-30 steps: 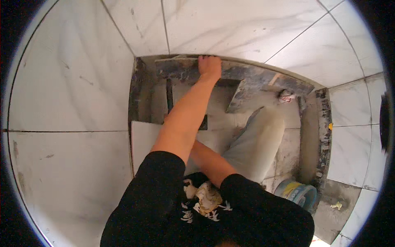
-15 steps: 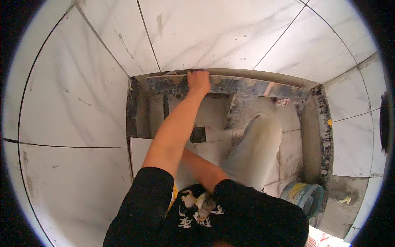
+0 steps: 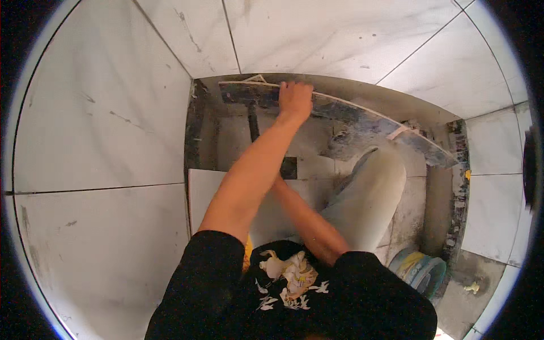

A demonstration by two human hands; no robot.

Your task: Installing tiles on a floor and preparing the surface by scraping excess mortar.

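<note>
My left hand [image 3: 296, 102] grips the upper edge of a long, dark-stained board [image 3: 362, 122], fingers curled over its pale rim. The board lies slantwise across the recess, its left end near the back wall and its right end nearer to me. A wider piece [image 3: 345, 144] of the same dark look hangs below its middle, partly behind my knee. My right arm [image 3: 309, 218] crosses beneath the left forearm, and its hand is hidden there. Close to that crossing is a small black square [image 3: 289, 168] on the floor.
Marbled white wall tiles [image 3: 96, 113] surround the bare cement recess. My bent knee [image 3: 379, 175] stands inside it. A blue-green bucket [image 3: 425, 272] lies at the lower right. A white tile slab [image 3: 204, 192] is at the left, and rough cement [image 3: 462, 147] edges the right side.
The board has swung from nearly level to slanted, its right end coming toward me and away from the back wall. My left hand moved with it, still gripping. The view shifted a little.
</note>
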